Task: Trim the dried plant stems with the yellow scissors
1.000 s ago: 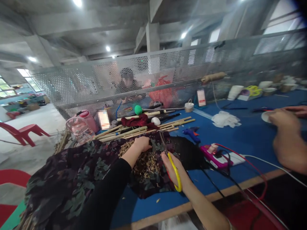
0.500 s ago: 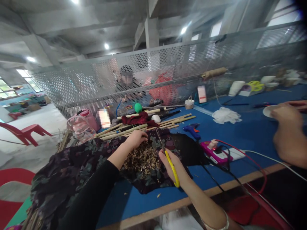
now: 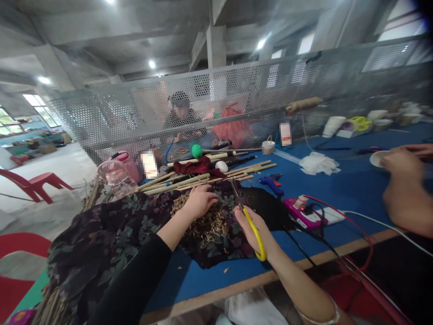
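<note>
Across blue desk (image 3: 189,284), clutching yellow-handled scissors (image 3: 256,234) in wrapped right grip (image 3: 248,223); half-curling left grip (image 3: 202,201) at brown shreds (image 3: 211,228) on dark cloth (image 3: 101,230), leaving any hold there unclear.

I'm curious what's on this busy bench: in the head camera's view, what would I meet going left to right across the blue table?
Pink container → left hand → right hand, holding scissors → power strip → a co-worker's hand.
</note>
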Demonstrator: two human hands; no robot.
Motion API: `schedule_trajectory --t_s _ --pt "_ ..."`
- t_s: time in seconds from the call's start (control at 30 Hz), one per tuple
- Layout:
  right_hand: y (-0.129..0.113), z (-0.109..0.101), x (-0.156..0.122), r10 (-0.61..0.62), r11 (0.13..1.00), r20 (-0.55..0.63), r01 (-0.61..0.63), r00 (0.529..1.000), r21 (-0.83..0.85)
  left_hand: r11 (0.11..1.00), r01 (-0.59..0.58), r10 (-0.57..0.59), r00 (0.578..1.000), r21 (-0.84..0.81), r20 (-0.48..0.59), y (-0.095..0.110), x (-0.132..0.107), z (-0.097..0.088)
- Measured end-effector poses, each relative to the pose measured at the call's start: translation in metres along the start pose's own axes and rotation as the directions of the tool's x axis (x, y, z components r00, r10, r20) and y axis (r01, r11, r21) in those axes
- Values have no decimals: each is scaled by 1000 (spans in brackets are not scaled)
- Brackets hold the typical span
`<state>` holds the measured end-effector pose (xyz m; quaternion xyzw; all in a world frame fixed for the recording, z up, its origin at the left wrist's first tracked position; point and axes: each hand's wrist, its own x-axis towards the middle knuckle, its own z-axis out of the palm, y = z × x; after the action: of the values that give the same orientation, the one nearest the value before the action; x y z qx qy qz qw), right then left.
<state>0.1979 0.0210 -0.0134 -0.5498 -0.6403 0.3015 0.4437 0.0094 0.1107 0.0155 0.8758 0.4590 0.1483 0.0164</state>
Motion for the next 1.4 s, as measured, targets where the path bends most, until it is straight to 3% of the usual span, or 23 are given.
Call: schedule_trajectory --t_s 0.1,0.2,0.67,0.83,0.97,1.07,1.17,1.27,1.4 --pt "-2 -3 -2 19 1000 19 -19 1000 3 987 -87 69 989 136 135 22 0 3" --pt "-2 -2 -2 20 1000 20 -20 1000 -10 969 -113 73 980 218 184 32 -3 8" --pt "5 5 -1 -4 999 37 6 999 -46 956 -143 92 975 255 202 23 -5 20" --pt "5 6 -1 -17 998 39 19 999 -64 973 -145 122 984 181 132 21 -7 20" --pt "0 4 -2 -37 995 60 43 997 -89 999 -28 31 993 34 -113 15 -19 5" --pt "-4 8 1 -24 986 86 38 996 -164 982 147 -178 932 -120 -316 10 -38 -4" --pt "-7 18 5 -2 950 97 32 995 -311 896 299 -419 815 -328 -400 5 -58 -2" --pt "-11 34 9 -46 901 120 93 992 -423 721 377 -624 718 -582 -308 2 -70 7" --pt "-13 51 11 -181 848 198 255 963 -465 462 317 -724 675 -828 -146 4 -73 15"
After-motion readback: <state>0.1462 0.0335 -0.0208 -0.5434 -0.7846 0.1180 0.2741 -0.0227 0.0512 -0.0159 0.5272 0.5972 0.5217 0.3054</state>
